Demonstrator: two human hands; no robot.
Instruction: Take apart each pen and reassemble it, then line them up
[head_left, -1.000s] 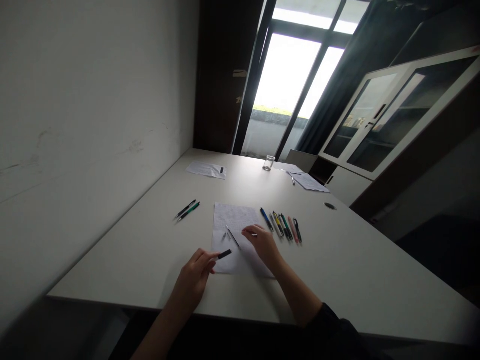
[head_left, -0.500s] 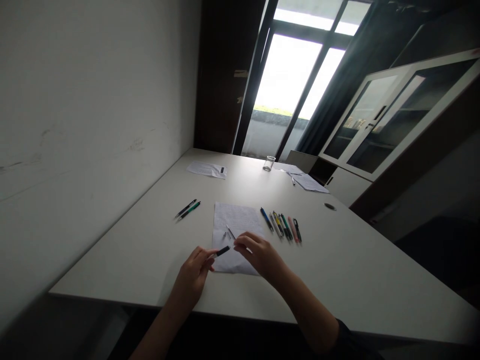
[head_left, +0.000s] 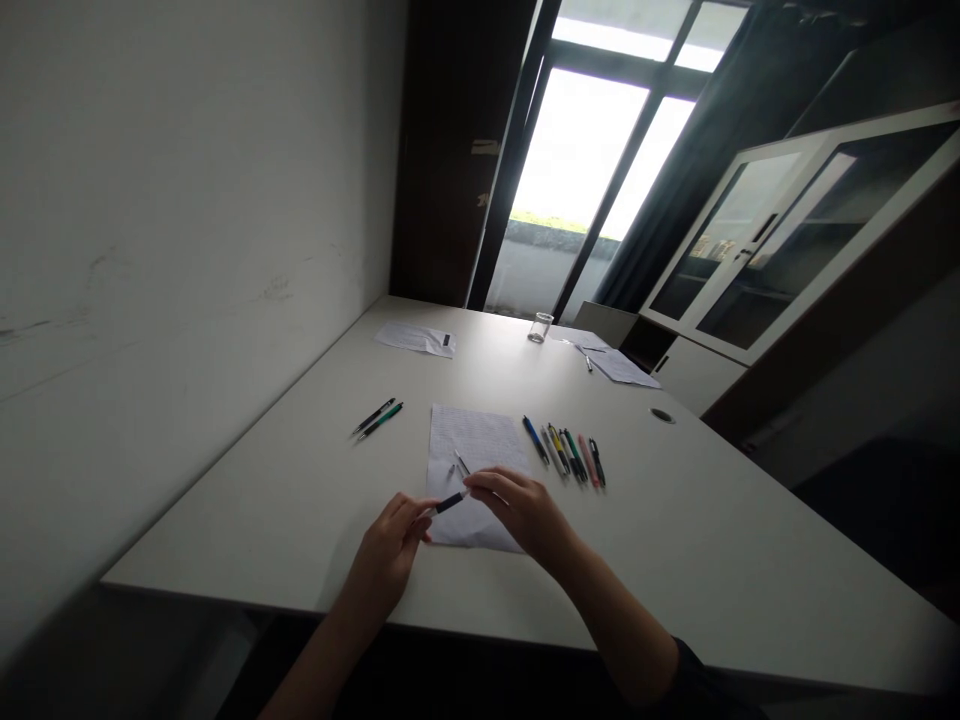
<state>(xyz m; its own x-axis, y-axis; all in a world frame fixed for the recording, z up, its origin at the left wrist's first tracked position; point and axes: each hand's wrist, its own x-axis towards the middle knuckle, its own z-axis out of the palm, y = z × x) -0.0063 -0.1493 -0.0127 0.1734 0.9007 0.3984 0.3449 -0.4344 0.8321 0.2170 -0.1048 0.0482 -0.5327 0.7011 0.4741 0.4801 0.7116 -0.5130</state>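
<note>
My left hand (head_left: 390,550) pinches the near end of a short black pen barrel (head_left: 450,502) over the near edge of a written sheet of paper (head_left: 474,440). My right hand (head_left: 521,508) is closed in a pinch at the barrel's other end, where a small pale part meets it. A thin refill and small pen parts (head_left: 459,465) lie on the sheet just beyond the hands. A row of several coloured pens (head_left: 566,452) lies right of the sheet. Two dark pens (head_left: 377,418) lie to its left.
The white table (head_left: 712,540) runs to a wall on the left. At the far end stand a glass (head_left: 538,327), a paper with a dark clip (head_left: 416,338) and more papers with a pen (head_left: 611,362). A cable hole (head_left: 662,415) sits at the right.
My right hand came back from the sheet near the pen row to the tip of the black barrel held by my left hand. The left hand stayed nearly still.
</note>
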